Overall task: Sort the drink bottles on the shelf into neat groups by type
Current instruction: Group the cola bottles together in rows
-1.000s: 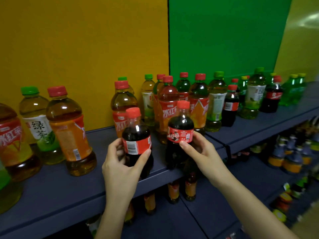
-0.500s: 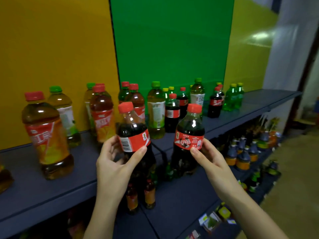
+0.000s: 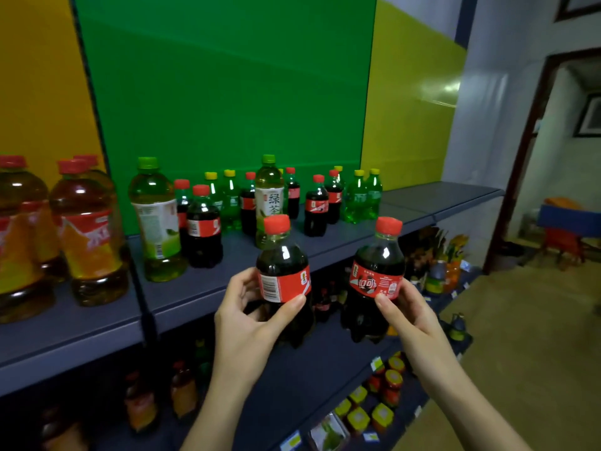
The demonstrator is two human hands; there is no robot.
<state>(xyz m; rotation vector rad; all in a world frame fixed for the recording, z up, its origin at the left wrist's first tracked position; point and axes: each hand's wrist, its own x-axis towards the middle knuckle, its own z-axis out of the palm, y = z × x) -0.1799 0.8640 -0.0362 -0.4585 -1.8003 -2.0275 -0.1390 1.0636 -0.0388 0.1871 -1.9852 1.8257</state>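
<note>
Both hands are carrying their bottles further right along the shelf than half a second ago. The big tea bottles are sliding toward the left edge of the view, and a doorway is now showing at the right.

Nearest, the left hand [image 3: 247, 323] is gripping the left cola bottle [image 3: 283, 275] around its lower body, with the thumb lying along the bottom edge of the red label. That bottle is standing close to upright, long axis vertical, red cap pointing up and barcode facing the camera. The right hand [image 3: 409, 317] is gripping the right cola bottle [image 3: 377, 271] the same way. Its cap is pointing up and leaning a little to the right, and the logo side is facing the camera. Both bottles are hanging in the air in front of the shelf [image 3: 107, 320], near each other but not touching.

Behind them, bottles are standing upright on the shelf. Iced tea bottles [image 3: 87, 236] with red caps are crowding the left. A green tea bottle [image 3: 157, 222] is standing just beside a small cola bottle [image 3: 203, 229]. A second green tea bottle [image 3: 270, 196] is rising directly behind the left cola bottle's cap. Green soda bottles [image 3: 357, 200] are standing further right among more small colas.

A green panel [image 3: 227, 92] is backing the shelf.
</note>
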